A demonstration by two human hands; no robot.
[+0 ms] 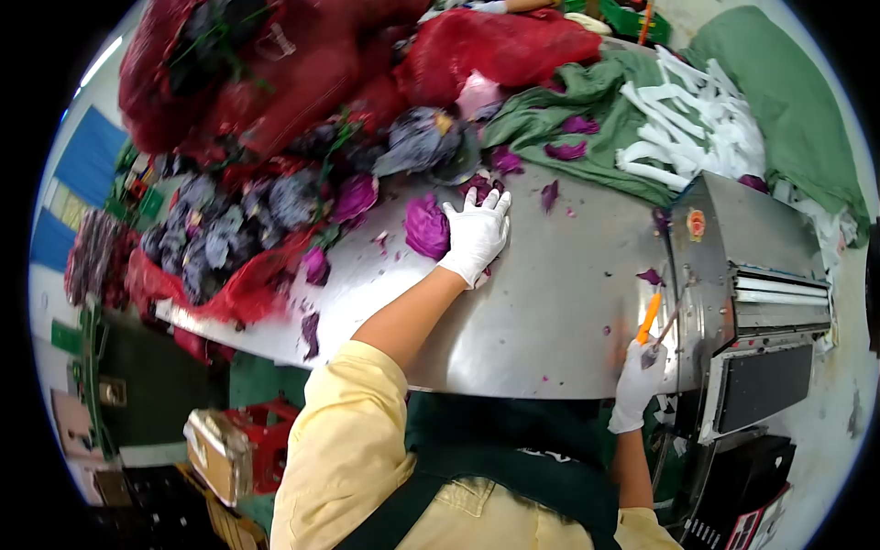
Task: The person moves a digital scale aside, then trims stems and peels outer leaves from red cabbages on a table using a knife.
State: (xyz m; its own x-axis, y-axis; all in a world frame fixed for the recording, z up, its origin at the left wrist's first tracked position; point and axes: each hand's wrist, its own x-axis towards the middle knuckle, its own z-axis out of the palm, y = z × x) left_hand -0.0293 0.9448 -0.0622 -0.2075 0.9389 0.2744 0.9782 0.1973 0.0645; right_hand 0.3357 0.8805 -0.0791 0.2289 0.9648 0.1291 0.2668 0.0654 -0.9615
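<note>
My left hand (pixel 477 234), in a white glove, reaches across the metal table with its fingers stretched out and apart. Its fingertips rest at a dark purple cabbage piece (pixel 480 186), partly hidden by the hand. Just left of that hand sits a bright purple red cabbage (pixel 427 227). My right hand (pixel 639 380), also gloved in white, is closed around an orange-handled tool (pixel 649 318) near the table's right front edge. A thin greyish strip shows beside the orange part; whether it is a blade I cannot tell.
Red mesh sacks (pixel 302 73) and dark outer cabbage leaves (pixel 211 229) crowd the left and back of the metal table (pixel 550 302). A green cloth (pixel 587 110) and white strips (pixel 687 119) lie at the back right. A metal machine (pixel 752 238) adjoins the right side.
</note>
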